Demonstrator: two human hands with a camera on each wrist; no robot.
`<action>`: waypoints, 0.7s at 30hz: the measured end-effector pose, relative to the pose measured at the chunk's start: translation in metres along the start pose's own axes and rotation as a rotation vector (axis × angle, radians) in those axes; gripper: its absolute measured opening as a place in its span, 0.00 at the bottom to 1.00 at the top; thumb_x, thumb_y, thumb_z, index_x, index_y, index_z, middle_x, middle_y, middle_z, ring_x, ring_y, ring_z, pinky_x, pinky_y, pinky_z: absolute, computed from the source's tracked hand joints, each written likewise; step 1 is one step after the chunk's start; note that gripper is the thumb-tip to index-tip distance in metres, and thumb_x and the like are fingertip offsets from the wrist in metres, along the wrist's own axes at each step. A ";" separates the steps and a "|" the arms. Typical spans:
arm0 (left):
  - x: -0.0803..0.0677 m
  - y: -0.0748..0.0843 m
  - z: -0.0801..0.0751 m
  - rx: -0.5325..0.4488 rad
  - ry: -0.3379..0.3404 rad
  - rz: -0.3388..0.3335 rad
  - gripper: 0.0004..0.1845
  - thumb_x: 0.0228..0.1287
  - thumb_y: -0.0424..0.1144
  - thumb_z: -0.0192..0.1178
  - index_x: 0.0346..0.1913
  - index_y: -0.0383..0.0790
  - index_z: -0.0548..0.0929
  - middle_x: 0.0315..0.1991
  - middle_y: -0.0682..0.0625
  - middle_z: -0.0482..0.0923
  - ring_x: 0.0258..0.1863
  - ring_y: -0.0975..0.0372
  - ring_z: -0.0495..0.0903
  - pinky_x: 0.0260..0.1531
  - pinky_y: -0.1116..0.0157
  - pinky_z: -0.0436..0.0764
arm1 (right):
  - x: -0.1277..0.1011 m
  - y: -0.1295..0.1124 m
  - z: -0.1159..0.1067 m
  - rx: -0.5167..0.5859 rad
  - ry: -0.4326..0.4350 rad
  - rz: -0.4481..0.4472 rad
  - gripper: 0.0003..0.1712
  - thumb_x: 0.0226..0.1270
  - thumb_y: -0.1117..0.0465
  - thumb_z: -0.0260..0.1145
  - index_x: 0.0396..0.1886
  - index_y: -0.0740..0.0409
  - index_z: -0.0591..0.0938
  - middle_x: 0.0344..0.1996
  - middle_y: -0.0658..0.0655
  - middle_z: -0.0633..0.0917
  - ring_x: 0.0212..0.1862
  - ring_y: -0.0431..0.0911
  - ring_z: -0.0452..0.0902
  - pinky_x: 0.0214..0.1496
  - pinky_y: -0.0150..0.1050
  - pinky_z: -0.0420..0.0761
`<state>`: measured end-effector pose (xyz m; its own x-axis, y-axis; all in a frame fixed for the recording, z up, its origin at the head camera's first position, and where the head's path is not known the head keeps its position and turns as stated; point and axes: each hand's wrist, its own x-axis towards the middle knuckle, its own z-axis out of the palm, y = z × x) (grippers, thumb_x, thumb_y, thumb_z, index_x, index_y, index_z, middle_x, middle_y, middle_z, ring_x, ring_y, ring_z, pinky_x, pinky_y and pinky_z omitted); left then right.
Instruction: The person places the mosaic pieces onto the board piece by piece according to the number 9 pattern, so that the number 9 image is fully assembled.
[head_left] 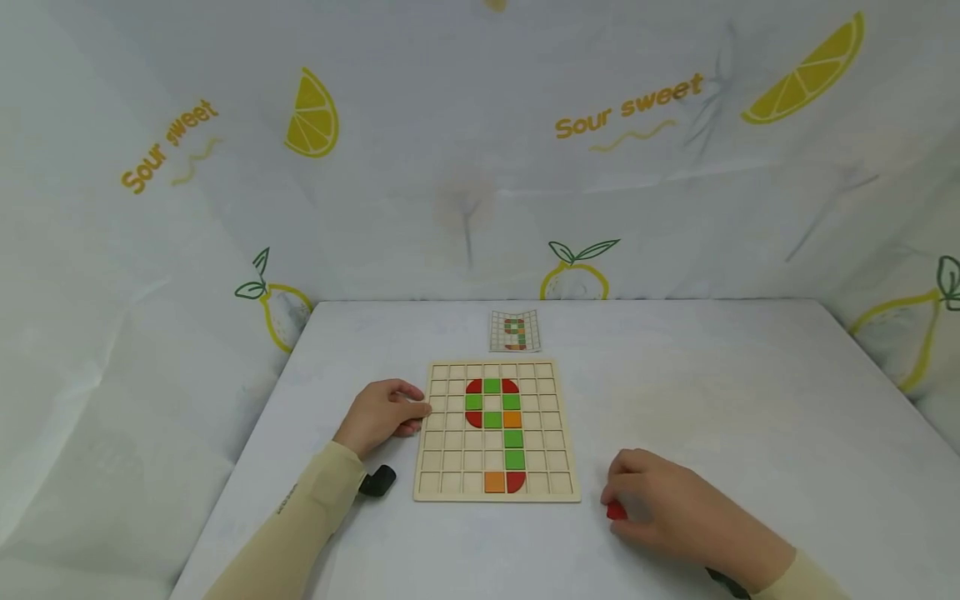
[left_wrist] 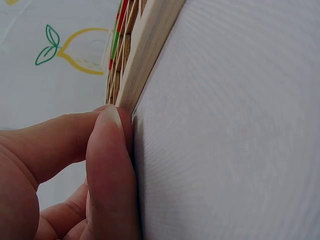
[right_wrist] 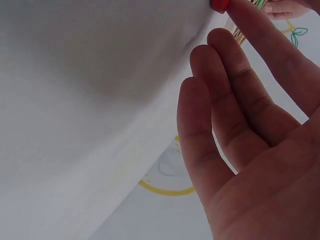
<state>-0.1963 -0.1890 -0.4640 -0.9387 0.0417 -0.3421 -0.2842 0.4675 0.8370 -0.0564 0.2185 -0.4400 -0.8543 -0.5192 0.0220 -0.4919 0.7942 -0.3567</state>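
Observation:
A square wooden grid board (head_left: 497,498) lies on the table, with red quarter-round, green square and orange square pieces set in a shape like a 9. My left hand (head_left: 382,417) is at its left edge; in the left wrist view, thumb (left_wrist: 110,165) and forefinger pinch the board's rim (left_wrist: 145,55). Right of the board's lower corner, my right hand (head_left: 667,508) pinches a small red piece (head_left: 617,511) between thumb and forefinger, close over the table. In the right wrist view the red piece (right_wrist: 220,5) shows at the top edge, and the other fingers are loosely bent.
Behind the board lies a small pattern card (head_left: 514,332) printed with a similar coloured figure. A black device (head_left: 378,481) is at the left wrist, beside the sleeve. The white table (head_left: 712,383) backs onto a cloth printed with lemons.

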 end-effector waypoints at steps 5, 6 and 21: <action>0.000 0.001 -0.002 0.003 0.004 0.000 0.16 0.66 0.40 0.77 0.53 0.39 0.87 0.37 0.46 0.86 0.29 0.62 0.87 0.34 0.68 0.91 | -0.010 0.012 -0.001 -0.017 -0.027 0.074 0.16 0.56 0.51 0.87 0.38 0.29 0.88 0.41 0.31 0.77 0.42 0.28 0.72 0.44 0.32 0.86; 0.000 0.001 -0.002 0.003 0.007 -0.004 0.16 0.66 0.40 0.77 0.53 0.39 0.87 0.37 0.46 0.86 0.29 0.62 0.87 0.34 0.68 0.91 | -0.012 0.015 -0.001 -0.018 -0.033 0.089 0.16 0.55 0.51 0.87 0.38 0.30 0.88 0.41 0.30 0.77 0.42 0.28 0.72 0.44 0.32 0.86; -0.002 0.002 0.001 -0.013 0.004 0.004 0.15 0.66 0.40 0.77 0.52 0.39 0.88 0.36 0.47 0.87 0.29 0.63 0.87 0.34 0.68 0.91 | 0.000 0.016 -0.001 0.014 0.037 0.002 0.17 0.58 0.59 0.85 0.42 0.35 0.89 0.41 0.31 0.78 0.44 0.28 0.74 0.45 0.32 0.86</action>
<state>-0.1943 -0.1879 -0.4622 -0.9406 0.0398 -0.3371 -0.2831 0.4559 0.8438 -0.0647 0.2311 -0.4448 -0.8613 -0.5049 0.0560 -0.4877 0.7909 -0.3697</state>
